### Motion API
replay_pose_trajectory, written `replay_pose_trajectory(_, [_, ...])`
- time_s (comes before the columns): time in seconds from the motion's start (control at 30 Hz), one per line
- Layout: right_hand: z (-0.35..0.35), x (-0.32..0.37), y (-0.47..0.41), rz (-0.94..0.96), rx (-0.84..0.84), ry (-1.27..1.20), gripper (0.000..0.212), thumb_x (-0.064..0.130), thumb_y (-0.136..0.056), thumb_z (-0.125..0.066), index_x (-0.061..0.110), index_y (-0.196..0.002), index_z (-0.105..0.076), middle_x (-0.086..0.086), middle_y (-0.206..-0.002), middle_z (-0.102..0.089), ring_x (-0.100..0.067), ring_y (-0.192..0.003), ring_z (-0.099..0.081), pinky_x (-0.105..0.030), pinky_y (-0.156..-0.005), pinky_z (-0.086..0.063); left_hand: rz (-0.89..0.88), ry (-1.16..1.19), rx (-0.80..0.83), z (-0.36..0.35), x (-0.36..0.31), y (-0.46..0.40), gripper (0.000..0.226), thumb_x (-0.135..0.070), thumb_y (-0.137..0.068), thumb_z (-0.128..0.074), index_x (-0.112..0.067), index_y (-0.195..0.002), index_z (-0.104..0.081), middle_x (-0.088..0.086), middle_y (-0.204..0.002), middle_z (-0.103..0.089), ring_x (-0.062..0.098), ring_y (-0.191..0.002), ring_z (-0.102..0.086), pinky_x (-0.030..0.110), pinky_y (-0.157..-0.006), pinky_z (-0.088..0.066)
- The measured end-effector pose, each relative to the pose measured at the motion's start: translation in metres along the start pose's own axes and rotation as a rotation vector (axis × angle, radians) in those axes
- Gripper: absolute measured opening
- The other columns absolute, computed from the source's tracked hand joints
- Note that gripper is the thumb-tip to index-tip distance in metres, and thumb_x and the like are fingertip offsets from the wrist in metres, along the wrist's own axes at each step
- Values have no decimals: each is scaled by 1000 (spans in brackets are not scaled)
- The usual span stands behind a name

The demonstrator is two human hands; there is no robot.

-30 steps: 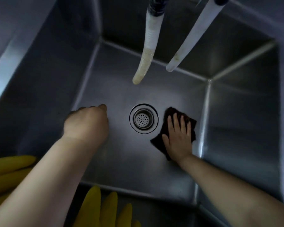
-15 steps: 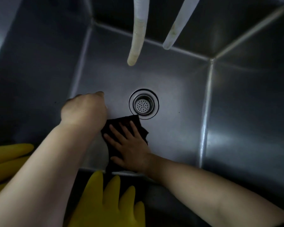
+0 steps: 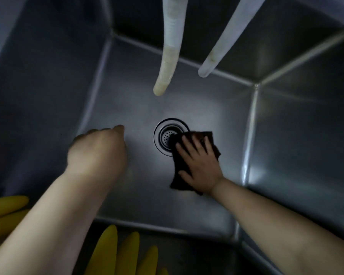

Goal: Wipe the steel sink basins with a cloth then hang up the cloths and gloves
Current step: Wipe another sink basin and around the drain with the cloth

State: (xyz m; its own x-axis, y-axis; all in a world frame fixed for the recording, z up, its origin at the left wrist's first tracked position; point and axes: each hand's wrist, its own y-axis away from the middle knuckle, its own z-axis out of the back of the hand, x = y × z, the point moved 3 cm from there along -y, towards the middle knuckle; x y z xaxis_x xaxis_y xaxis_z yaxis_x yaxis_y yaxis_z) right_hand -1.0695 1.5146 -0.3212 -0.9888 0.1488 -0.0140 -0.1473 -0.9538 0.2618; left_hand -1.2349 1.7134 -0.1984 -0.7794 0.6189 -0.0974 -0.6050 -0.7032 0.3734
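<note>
I look down into a deep steel sink basin (image 3: 207,205). My right hand (image 3: 200,165) lies flat with spread fingers on a dark cloth (image 3: 179,181), pressing it onto the basin floor just right of the round drain (image 3: 163,135); the cloth's edge overlaps the drain. My left hand (image 3: 96,151) is a closed fist resting on the basin floor left of the drain, and nothing shows in it. Yellow rubber gloves (image 3: 115,253) hang over the near rim, with more glove fingers (image 3: 6,207) at the lower left.
Two pale hoses (image 3: 170,56) (image 3: 220,48) hang down from above over the back of the basin, ending well above the floor. Steel walls close in on all four sides.
My right hand slid the cloth from the near left of the drain over to its right side, now covering the drain's edge. The left fist stayed in place.
</note>
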Motion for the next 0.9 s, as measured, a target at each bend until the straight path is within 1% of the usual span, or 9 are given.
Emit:
replay_pose_trajectory(0.2, [21, -47, -85, -432, -70, -113, 76, 56, -87, -26, 19, -152, -10, -8, -159, -11, -31, -146, -7, -54, -117, 1, 10, -24, 24, -1, -4, 0, 39, -23, -93, -45, -26, -132, -42, 2, -114, -62, 27, -102, -57, 31, -72, -38])
replay_pose_trajectory(0.3, [33, -51, -138, -512, -118, -125, 76, 58, -87, -24, 19, -152, -11, -8, -159, -13, -32, -145, -6, -55, -116, 2, 14, -38, 17, -1, -5, 1, 35, -24, -95, -42, -25, -130, -43, 2, -110, -62, 27, -98, -57, 31, -69, -33])
replay_pose_trajectory(0.37, [39, -44, -170, -489, -140, -110, 76, 60, -89, -23, 20, -152, -9, -9, -159, -12, -31, -145, -6, -55, -115, 2, 7, -62, 6, -1, -4, 1, 30, -23, -94, -43, -24, -125, -45, 1, -104, -62, 25, -93, -57, 32, -68, -33])
replay_pose_trajectory(0.43, [45, -34, -199, -409, -147, -97, 78, 62, -87, -16, 21, -152, -6, -9, -159, -9, -31, -145, -4, -54, -116, 2, 1, -82, -4, -1, -4, 1, 27, -22, -94, -43, -23, -121, -47, 0, -100, -62, 23, -89, -56, 32, -67, -32])
replay_pose_trajectory(0.53, [53, -8, -242, -201, -132, -79, 74, 62, -90, -20, 26, -152, -3, -6, -160, -5, -31, -146, -2, -52, -114, 7, 9, -55, -24, -4, -4, 1, 34, -23, -95, -43, -24, -129, -44, -1, -107, -61, 21, -94, -56, 32, -73, -37])
replay_pose_trajectory(0.63, [60, 27, -279, -36, -131, -51, 72, 61, -91, -26, 28, -152, -5, -5, -160, -7, -32, -146, -5, -56, -115, 3, 11, -66, -41, -7, -3, 1, 42, -26, -96, -42, -23, -137, -38, -1, -117, -59, 20, -102, -55, 32, -82, -40])
replay_pose_trajectory(0.77, [63, 34, -294, 29, -150, -52, 72, 60, -90, -26, 27, -152, -8, -4, -160, -12, -31, -145, -10, -55, -114, 0, 16, -75, -39, -9, -3, 1, 45, -27, -96, -43, -23, -140, -34, -2, -117, -58, 20, -104, -55, 32, -84, -41])
replay_pose_trajectory(0.83, [62, 21, -289, 34, -157, -55, 70, 59, -92, -26, 27, -152, -10, -4, -159, -13, -30, -146, -11, -53, -115, -2, 16, -110, -40, -9, -3, 2, 42, -27, -96, -42, -23, -137, -36, -2, -111, -59, 20, -100, -56, 32, -79, -39])
replay_pose_trajectory(0.9, [59, 2, -278, -26, -153, -76, 69, 58, -92, -27, 27, -152, -11, -3, -160, -12, -28, -146, -9, -50, -116, 1, 28, -132, -38, -6, -2, 1, 38, -26, -95, -44, -24, -132, -40, -2, -108, -59, 21, -97, -56, 32, -73, -35])
